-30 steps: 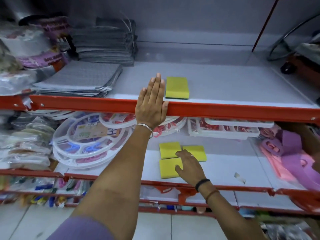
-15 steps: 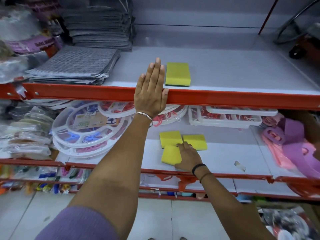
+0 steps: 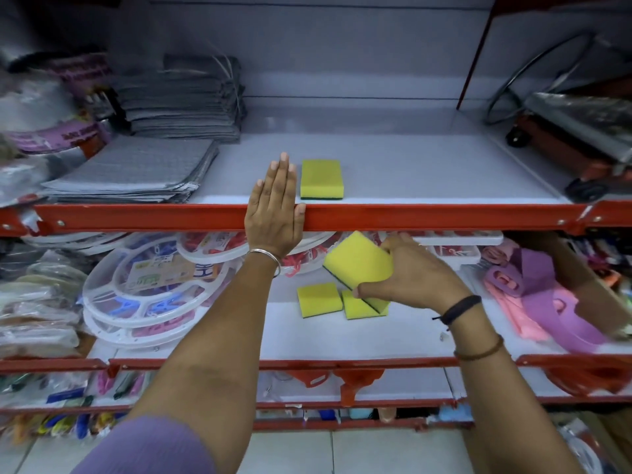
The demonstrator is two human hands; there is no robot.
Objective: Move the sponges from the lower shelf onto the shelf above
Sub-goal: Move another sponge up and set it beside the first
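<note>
Right fingers [image 3: 393,249] gripping one sponge [image 3: 357,260], left fingers [image 3: 280,172] flat, two sponges [image 3: 319,299] below, one sponge above [image 3: 321,179]

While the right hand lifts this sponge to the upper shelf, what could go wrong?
1. The right hand holds the lifted sponge just under the red shelf rail; it may bump the rail on the way up.
2. The left hand lies flat on that rail beside the placed sponge, so the landing spot there is tight and the new sponge could knock the placed one.
</note>
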